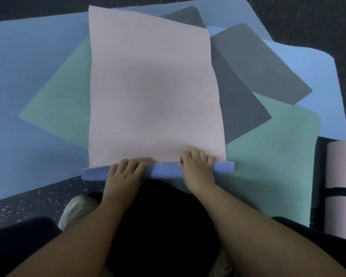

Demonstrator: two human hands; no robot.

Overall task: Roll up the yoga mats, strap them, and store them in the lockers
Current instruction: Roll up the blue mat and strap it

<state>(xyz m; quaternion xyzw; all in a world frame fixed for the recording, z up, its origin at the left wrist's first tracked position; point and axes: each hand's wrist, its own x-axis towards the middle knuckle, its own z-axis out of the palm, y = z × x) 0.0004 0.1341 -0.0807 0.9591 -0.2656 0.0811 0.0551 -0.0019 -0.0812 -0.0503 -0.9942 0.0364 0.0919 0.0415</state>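
A pink yoga mat (152, 86) lies flat in front of me on top of other mats. Its near end is turned over into a thin roll (162, 170) that shows the mat's blue underside. My left hand (124, 172) grips the roll left of its middle, fingers curled over the top. My right hand (198, 166) grips it right of the middle in the same way. At the right edge lies a rolled pink mat (342, 188) with a black strap (340, 191) round it.
Under the pink mat lie a green mat (64, 100), two grey mats (254, 62) and blue mats (18, 76), fanned out over a dark speckled floor (28, 202). My shoe (76, 210) and dark-clothed knees are below my arms.
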